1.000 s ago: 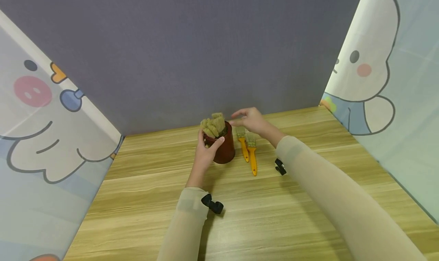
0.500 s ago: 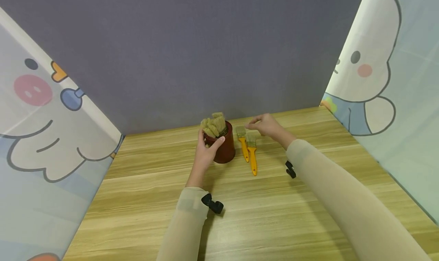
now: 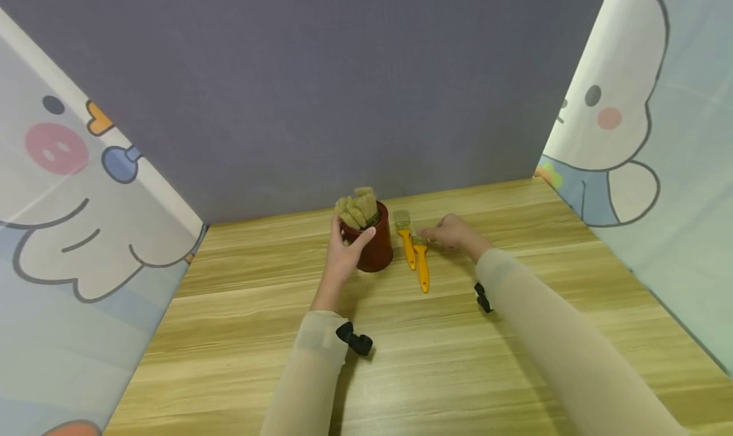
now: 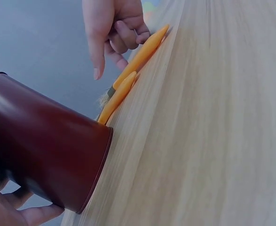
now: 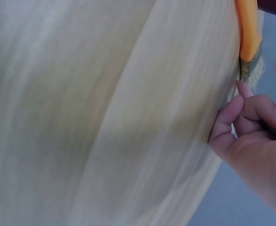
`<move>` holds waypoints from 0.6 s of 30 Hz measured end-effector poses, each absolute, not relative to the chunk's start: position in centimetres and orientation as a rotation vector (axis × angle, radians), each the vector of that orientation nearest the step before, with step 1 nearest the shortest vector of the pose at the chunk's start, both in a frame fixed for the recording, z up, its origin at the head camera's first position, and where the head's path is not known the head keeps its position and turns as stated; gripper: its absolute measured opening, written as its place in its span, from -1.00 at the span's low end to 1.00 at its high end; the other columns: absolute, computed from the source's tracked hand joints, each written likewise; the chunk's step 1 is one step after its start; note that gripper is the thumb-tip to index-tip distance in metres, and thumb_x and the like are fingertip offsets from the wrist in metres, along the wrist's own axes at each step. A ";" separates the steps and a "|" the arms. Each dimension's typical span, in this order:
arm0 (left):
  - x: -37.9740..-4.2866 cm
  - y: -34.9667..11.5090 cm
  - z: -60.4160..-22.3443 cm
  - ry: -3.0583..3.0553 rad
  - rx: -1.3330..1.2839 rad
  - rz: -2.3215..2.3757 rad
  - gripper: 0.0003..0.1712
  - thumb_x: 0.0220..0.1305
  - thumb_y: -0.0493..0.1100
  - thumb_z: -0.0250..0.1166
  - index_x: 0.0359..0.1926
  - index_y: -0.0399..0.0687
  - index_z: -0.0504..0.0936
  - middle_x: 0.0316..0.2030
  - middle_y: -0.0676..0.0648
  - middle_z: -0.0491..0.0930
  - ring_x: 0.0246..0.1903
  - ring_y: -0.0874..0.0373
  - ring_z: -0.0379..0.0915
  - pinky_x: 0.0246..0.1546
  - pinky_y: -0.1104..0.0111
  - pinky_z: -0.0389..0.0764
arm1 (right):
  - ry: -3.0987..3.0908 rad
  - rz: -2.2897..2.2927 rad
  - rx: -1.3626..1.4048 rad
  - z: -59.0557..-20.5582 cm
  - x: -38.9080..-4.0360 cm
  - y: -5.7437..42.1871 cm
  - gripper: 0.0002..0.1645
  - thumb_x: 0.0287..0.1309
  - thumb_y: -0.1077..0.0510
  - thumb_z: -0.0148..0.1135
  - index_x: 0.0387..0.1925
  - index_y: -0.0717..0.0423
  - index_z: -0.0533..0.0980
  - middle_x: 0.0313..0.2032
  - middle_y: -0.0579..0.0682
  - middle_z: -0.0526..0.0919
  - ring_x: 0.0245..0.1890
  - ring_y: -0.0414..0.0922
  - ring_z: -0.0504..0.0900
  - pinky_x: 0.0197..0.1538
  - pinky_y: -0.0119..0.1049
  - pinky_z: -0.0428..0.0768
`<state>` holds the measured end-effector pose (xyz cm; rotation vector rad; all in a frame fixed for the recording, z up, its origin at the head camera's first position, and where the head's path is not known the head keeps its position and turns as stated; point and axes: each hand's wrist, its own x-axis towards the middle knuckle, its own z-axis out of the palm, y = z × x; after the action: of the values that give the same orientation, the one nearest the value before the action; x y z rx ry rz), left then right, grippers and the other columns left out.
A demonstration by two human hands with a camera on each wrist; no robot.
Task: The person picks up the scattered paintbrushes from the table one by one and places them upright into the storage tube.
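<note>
A dark red round pot [image 3: 376, 250] stands on the wooden table, holding several paintbrushes [image 3: 356, 210] with their pale bristles up. My left hand [image 3: 341, 259] grips the pot from its left side, thumb near the rim; fingers also show low on its wall in the left wrist view. Right of the pot lie two yellow-handled paintbrushes, the longer-looking one [image 3: 423, 272] nearer me and the other [image 3: 408, 249] closer to the pot. My right hand [image 3: 451, 233] is at the bristle end of the nearer brush, thumb apart from the fingers, several fingers bent.
Behind the pot rises a grey-purple panel [image 3: 286, 105] along the table's back edge. Cartoon-printed sheets [image 3: 57, 245] flank the table [image 3: 240, 334] on the left and right. Black wrist straps [image 3: 355, 339] hang at both sleeves.
My right hand has drawn back from the pot's rim to the right, then come down to the bristles of the nearer loose brush. My left hand has stayed on the pot.
</note>
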<state>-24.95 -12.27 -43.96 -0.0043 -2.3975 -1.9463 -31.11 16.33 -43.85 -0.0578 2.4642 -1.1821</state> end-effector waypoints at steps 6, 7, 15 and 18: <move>-25.0 -12.3 -43.9 -2.406 0.005 -1.933 0.28 0.17 0.51 0.46 0.66 0.74 -0.23 0.71 -0.03 -0.01 0.66 -0.17 0.07 0.56 -0.20 0.32 | 2.503 -1.196 -0.012 -44.2 -30.8 15.7 -0.41 0.37 -0.31 0.34 -0.49 0.09 0.58 -0.79 -0.23 0.16 -0.71 -0.25 0.08 -0.53 -0.33 0.24; -25.0 -12.3 -43.9 -2.407 0.008 -1.932 0.29 0.16 0.52 0.46 0.66 0.74 -0.23 0.71 -0.04 -0.02 0.66 -0.18 0.06 0.56 -0.21 0.32 | 2.518 -1.191 -0.010 -44.2 -30.7 15.5 -0.38 0.36 -0.32 0.35 -0.59 0.04 0.48 -0.77 -0.23 0.16 -0.69 -0.24 0.08 -0.52 -0.33 0.22; -25.0 -12.2 -43.9 -2.420 0.021 -1.922 0.32 0.16 0.52 0.46 0.68 0.69 -0.24 0.72 -0.04 -0.05 0.68 -0.19 0.01 0.59 -0.18 0.28 | 2.639 -1.135 0.015 -44.6 -29.8 13.8 -0.34 0.22 -0.25 0.50 -0.66 -0.02 0.31 -0.60 -0.16 0.16 -0.50 -0.14 0.20 -0.44 -0.28 0.25; -24.9 -12.1 -44.0 -2.411 0.014 -1.927 0.30 0.17 0.51 0.46 0.67 0.70 -0.23 0.72 -0.03 -0.05 0.68 -0.19 0.01 0.59 -0.19 0.28 | 2.674 -1.098 0.013 -44.7 -29.8 13.5 -0.38 0.21 -0.21 0.52 -0.67 0.01 0.38 -0.62 -0.16 0.22 -0.50 -0.14 0.22 -0.44 -0.30 0.25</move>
<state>-24.92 -12.15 -43.95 0.0137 -2.4107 -1.9273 -29.82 13.55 -44.73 0.0134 2.6739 -1.0977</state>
